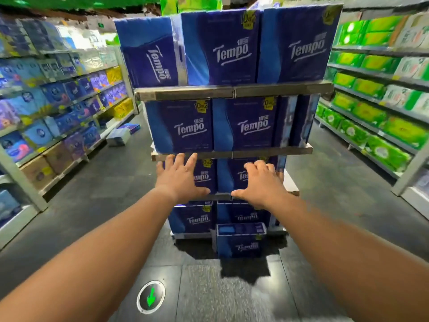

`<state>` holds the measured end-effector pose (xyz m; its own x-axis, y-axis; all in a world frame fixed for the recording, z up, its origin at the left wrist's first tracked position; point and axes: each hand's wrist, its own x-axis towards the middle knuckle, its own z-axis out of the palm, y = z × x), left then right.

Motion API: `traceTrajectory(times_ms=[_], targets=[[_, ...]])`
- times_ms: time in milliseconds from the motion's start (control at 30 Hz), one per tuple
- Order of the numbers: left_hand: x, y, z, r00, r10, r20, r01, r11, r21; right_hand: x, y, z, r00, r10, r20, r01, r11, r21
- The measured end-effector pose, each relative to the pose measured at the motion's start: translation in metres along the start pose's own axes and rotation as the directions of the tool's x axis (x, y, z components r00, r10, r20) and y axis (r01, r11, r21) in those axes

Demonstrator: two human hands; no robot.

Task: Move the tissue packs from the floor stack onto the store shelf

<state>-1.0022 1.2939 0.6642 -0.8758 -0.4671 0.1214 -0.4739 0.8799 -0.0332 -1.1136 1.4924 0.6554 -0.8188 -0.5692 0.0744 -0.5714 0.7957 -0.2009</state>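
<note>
Tissue packs in dark blue wrap fill most of the end-of-aisle store shelf ahead of me: the top tier, the tier below it, and the third tier, where my hands are, all show packs standing side by side. One tissue pack stands on the dark floor at the foot of the unit, just in front of the lowest row, and I judge it to be what remains of the floor stack.

My left hand is spread wide, fingers straight and fanned, held up in front of a pack on the third tier with nothing gripped. My right hand is likewise open, its fingers reaching onto the face of the neighbouring pack; I cannot tell whether the fingertips press it or only hover against it.

My reading is that the job is nearly done. The shelves look close to full, and the step in hand seems to be squaring a pack into its row. What I see left is that single pack on the floor. Two more packs lie on the floor far off by the left aisle shelving; whether they belong to this task I cannot say.
</note>
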Motion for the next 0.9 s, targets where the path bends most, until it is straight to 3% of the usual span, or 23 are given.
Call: traceTrajectory(times_ms=[333,700,900], targets=[[-0.090,0.035,0.102,0.964,0.090,0.252,-0.078,0.995,-0.057,-0.103,0.029,0.098,0.970,0.097,0.224,-0.087,0.995,-0.057],[-0.093,0.042,0.117,0.943,0.199,0.266,-0.191,0.980,-0.054,-0.125,0.049,0.101,0.966,0.166,0.199,-0.154,0.985,-0.077],[-0.082,0.034,0.136,0.936,0.181,0.302,-0.161,0.983,-0.089,-0.118,0.062,0.107,0.955,0.214,0.207,-0.199,0.976,-0.088]])
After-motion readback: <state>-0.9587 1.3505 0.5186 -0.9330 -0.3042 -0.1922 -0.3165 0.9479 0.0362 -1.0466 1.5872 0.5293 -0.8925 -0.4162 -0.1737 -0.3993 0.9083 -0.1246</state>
